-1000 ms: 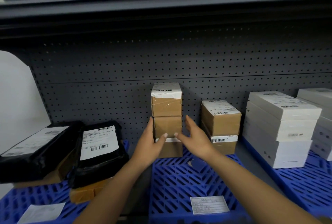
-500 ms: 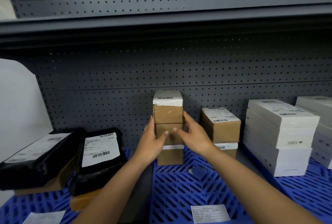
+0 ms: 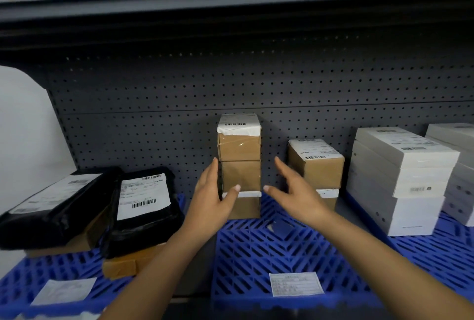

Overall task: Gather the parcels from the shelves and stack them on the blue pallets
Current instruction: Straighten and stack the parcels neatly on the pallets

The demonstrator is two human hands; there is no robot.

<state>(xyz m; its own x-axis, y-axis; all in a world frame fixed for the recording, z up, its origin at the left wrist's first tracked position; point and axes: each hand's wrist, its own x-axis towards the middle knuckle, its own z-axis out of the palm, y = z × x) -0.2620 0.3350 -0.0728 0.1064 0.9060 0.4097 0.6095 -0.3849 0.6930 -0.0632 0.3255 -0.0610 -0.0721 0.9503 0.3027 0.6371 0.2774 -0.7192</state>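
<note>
A stack of three brown cardboard parcels (image 3: pixel 239 165) stands on the middle blue pallet (image 3: pixel 272 250) against the perforated back wall. My left hand (image 3: pixel 214 196) lies flat against the stack's left side, its thumb across the front at the white tape. A short way off the stack's right side hovers my right hand (image 3: pixel 295 191), fingers spread and empty. Two more brown parcels (image 3: pixel 316 165) are stacked just right of it.
Black bagged parcels (image 3: pixel 143 206) lie over brown boxes on the left blue pallet (image 3: pixel 30 278). White flat boxes (image 3: pixel 400 178) are piled on the right pallet (image 3: pixel 436 250). A grey shelf (image 3: pixel 230 1) overhangs above. Paper labels (image 3: pixel 296 283) sit on the pallet fronts.
Both hands pressed the sides of the three-parcel stack half a second ago; now the right hand has come off to the right and the left has loosened. The stack stays put.
</note>
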